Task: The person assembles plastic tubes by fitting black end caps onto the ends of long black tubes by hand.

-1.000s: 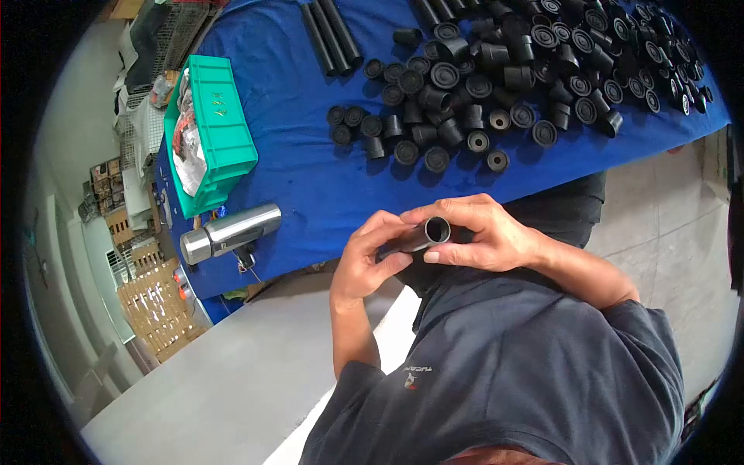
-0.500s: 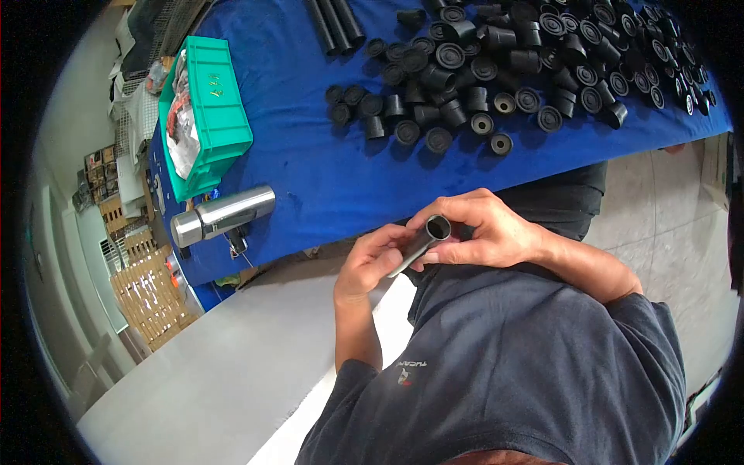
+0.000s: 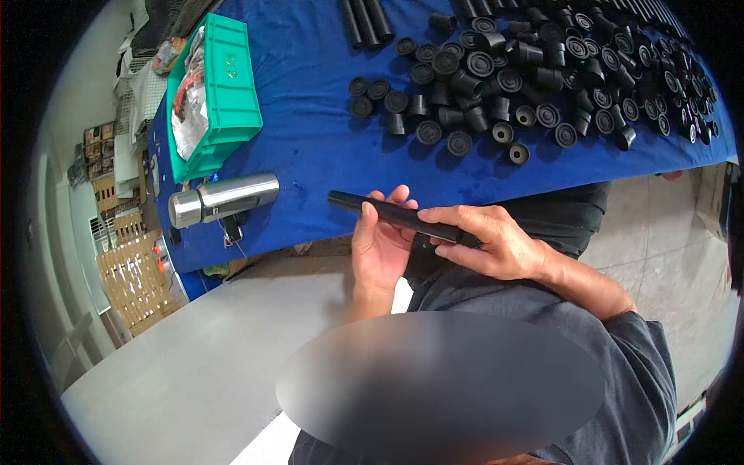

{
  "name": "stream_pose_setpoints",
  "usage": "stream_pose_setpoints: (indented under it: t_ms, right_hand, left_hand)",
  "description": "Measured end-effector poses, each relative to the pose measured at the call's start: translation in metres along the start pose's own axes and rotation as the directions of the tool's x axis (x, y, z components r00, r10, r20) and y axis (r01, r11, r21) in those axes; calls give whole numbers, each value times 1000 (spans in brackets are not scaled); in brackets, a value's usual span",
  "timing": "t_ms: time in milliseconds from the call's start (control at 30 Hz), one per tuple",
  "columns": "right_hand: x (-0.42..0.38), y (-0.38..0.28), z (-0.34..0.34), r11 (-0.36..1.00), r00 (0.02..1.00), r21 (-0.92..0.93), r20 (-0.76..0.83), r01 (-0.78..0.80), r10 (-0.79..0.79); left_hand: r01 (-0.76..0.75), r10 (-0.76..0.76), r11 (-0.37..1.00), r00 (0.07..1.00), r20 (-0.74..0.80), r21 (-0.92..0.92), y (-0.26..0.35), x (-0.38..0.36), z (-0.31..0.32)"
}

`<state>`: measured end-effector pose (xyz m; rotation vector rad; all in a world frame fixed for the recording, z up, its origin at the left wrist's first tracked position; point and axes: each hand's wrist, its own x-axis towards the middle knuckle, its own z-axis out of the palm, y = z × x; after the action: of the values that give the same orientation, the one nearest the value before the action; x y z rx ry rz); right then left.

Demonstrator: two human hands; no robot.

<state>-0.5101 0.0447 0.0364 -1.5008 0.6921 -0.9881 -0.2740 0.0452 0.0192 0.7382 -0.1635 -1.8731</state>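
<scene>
A black tube (image 3: 395, 215) lies nearly level across both hands, its narrower end pointing left. My left hand (image 3: 383, 244) supports it from below, thumb and fingers around its middle. My right hand (image 3: 488, 240) pinches the right end between thumb and fingers. Beyond them, many short black caps (image 3: 459, 143) are spread over the blue cloth (image 3: 310, 155), some upright, some on their sides. Three black tubes (image 3: 366, 22) lie side by side at the cloth's far edge.
A green crate (image 3: 236, 85) with plastic bags stands at the left of the cloth. Near it lies a steel flask (image 3: 236, 197). A pale grey surface (image 3: 194, 349) is at lower left. More black tubes (image 3: 643, 12) lie at the far right.
The tube has turned from pointing up toward the camera to lying sideways. My left hand has opened out somewhat beneath it. The view has shifted slightly.
</scene>
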Motion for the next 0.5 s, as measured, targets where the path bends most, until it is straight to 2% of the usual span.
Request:
stream_pose_setpoints:
  t_ms: [33, 67, 167, 333, 433, 500]
  right_hand:
    - [2, 2, -1, 997, 998, -52, -9, 57, -58]
    - [1, 0, -4, 996, 1000, -90, 20, 17, -16]
    - [4, -7, -6, 984, 985, 24, 25, -174, 173]
    - [11, -14, -6, 983, 991, 133, -13, -127, 129]
    - [16, -16, -8, 972, 987, 175, 9, -160, 161]
    - [19, -18, -9, 970, 985, 169, 7, -173, 174]
  left_hand:
    - [14, -14, 999, 1000, -2, -51, -5, 1, -4]
    - [27, -27, 994, 1000, -4, -102, -10, 2, -7]
    - [32, -35, 976, 999, -14, -214, -18, 0, -5]
    - [69, -72, 953, 997, -2, -296, -17, -7, -22]
    - [126, -119, 973, 992, 49, -192, -19, -12, -17]
    - [139, -101, 964, 980, 171, -227, -21, -10, -3]
